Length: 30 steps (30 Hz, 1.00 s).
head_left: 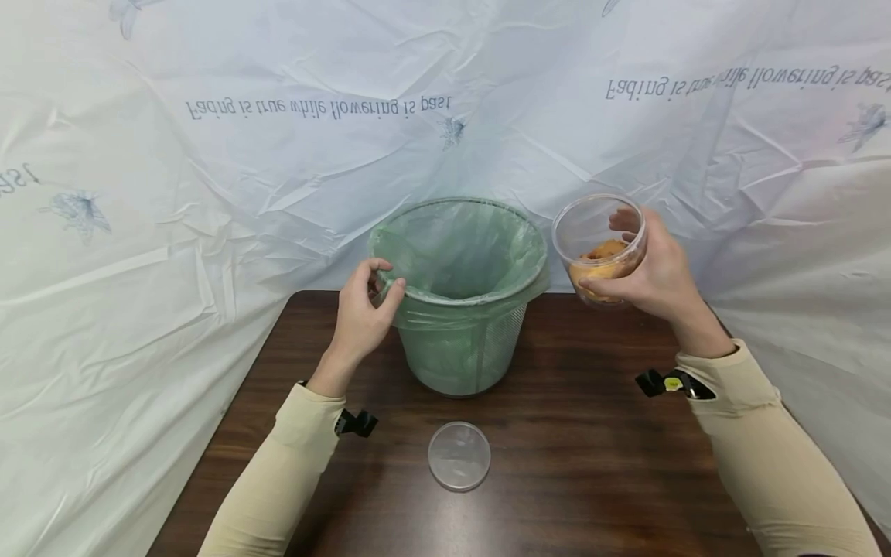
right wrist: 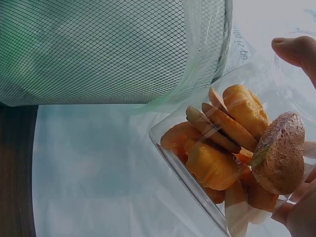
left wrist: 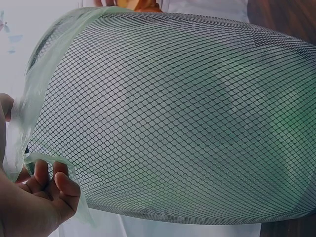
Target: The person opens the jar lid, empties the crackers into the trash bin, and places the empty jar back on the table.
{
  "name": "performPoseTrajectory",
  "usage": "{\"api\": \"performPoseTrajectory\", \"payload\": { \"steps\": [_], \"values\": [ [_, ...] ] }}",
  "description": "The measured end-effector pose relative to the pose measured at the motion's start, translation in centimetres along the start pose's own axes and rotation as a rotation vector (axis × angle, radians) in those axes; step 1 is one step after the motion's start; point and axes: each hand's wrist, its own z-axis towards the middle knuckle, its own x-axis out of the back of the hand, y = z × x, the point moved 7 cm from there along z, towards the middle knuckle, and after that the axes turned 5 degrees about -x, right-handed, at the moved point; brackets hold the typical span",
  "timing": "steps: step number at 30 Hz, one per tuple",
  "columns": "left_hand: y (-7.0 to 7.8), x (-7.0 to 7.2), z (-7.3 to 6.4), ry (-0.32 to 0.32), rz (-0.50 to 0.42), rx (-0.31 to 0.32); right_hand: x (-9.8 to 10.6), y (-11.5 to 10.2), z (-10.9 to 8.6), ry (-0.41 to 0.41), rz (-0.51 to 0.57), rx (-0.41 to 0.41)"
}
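Note:
A mesh trash bin [left wrist: 163,118] stands on the table, lined with a thin green trash bag [head_left: 466,313] folded over its rim. On the bin's left side my left hand [head_left: 362,313] pinches the bag at the rim, fingers curled on its folded edge. To the right of the bin my right hand [head_left: 664,267] grips a clear plastic jar [head_left: 564,244] from its side, raised and tilted with its mouth uncovered. Orange and brown pieces [right wrist: 212,163], perhaps peel or food scraps, lie inside the jar.
A round clear lid [head_left: 459,456] lies on the dark wooden table [head_left: 578,449] in front of the bin. White printed sheeting [head_left: 292,162] hangs behind the table and along both sides.

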Motion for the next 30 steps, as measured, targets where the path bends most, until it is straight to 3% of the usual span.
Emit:
{"api": "performPoseTrajectory", "payload": {
  "steps": [30],
  "values": [
    [0.0,0.0,-0.1,-0.003,0.011,0.002,0.2,-1.5,1.5,0.020,-0.115,0.066]
  ]
}}
